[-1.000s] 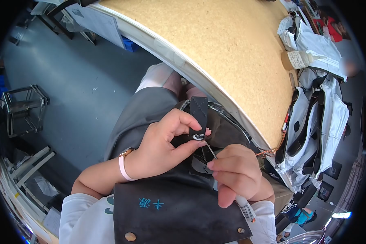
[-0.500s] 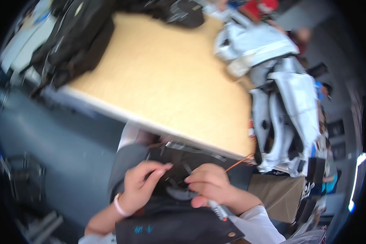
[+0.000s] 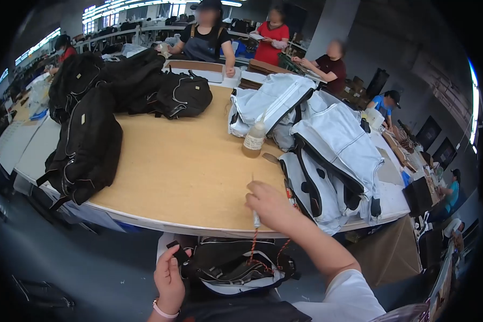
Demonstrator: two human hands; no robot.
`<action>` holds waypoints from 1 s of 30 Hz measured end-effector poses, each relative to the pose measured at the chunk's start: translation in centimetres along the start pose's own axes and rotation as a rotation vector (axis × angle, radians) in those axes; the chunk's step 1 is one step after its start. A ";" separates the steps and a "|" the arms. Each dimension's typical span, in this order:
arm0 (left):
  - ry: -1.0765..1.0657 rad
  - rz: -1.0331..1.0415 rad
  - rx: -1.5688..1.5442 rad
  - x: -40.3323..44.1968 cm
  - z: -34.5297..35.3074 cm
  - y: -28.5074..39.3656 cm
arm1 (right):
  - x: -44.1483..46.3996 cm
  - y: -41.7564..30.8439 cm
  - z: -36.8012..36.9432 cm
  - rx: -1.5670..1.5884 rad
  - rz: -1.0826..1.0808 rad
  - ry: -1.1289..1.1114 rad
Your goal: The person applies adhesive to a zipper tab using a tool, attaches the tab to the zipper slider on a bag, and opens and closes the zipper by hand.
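Note:
My right hand (image 3: 271,206) is over the table's near edge, closed on a corded pen-like tool (image 3: 256,220). Its thin metal tip points up, and a twisted orange and black cord (image 3: 254,244) hangs from its lower end; I cannot make out its exact kind. Below and to the left, my left hand (image 3: 169,282) pinches a short black strap piece (image 3: 178,252) between thumb and fingers. Beside it, a black bag (image 3: 214,260) with a pale lining lies open at my lap, the cord trailing across it.
Several black bags (image 3: 91,142) lie on the left of the wooden table (image 3: 182,166). Pale blue-white backpacks (image 3: 333,139) are piled on the right. A labelled bottle (image 3: 253,140) of amber liquid stands near them. Several people work around the tables beyond.
My view has lifted toward the room. The right hand has moved from the lap up over the table edge with the tool, now tip up. The left hand is now lower, with the strap piece showing.

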State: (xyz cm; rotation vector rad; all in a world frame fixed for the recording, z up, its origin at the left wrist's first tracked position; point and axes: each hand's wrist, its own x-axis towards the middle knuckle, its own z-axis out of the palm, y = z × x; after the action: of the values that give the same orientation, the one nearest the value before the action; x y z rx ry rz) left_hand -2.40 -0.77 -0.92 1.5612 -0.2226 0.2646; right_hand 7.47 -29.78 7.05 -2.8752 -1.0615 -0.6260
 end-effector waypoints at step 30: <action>-0.312 -0.020 -0.207 -1.5 -0.6 -0.3 | 0.3 -13.3 -18.3 0.798 -0.320 0.417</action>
State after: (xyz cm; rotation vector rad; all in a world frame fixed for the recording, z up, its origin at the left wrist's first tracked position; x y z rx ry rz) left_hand -3.70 -0.20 -1.68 1.3926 -0.4638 -0.0202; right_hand -7.31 -22.10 22.32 -1.8271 -1.3139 -0.5902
